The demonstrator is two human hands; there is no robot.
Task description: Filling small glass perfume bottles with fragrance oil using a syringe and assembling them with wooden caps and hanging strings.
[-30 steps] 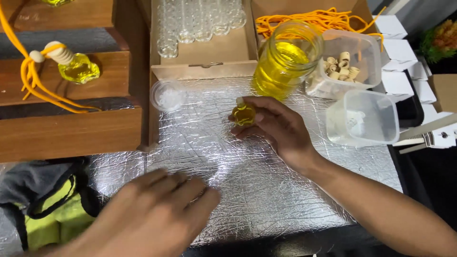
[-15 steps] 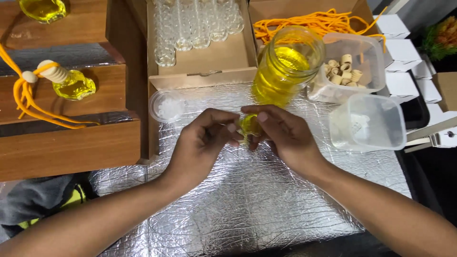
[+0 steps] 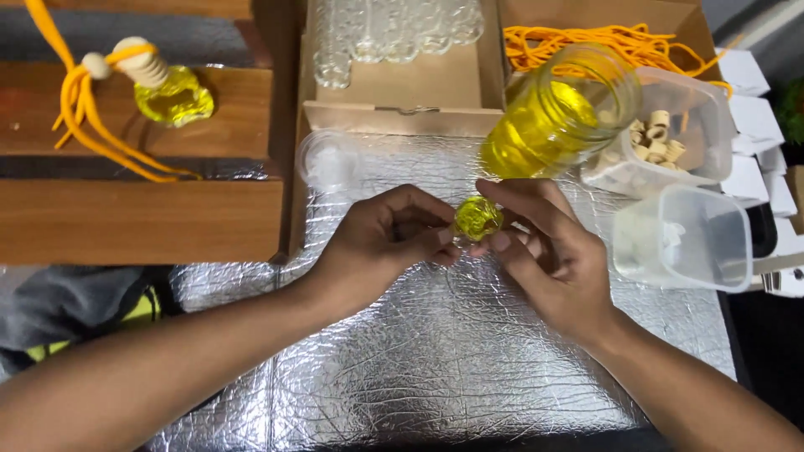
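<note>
Small glass bottle (image 3: 477,218): rounded, faceted, clear, filled with yellow liquid. Held off the surface between the fingertips of the left hand (image 3: 381,243) and right hand (image 3: 548,251), partly covered by them; its tilt cannot be told. Position: just below and in front of the large jar of yellow liquid (image 3: 557,113), near it but apart.

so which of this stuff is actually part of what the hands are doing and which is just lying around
In use:
- small yellow bottle, held between left hand and right hand

Lying about:
- big jar of yellow liquid
- tub of wooden caps
- empty tub
- orange cords
- finished bottle on shelf
</note>
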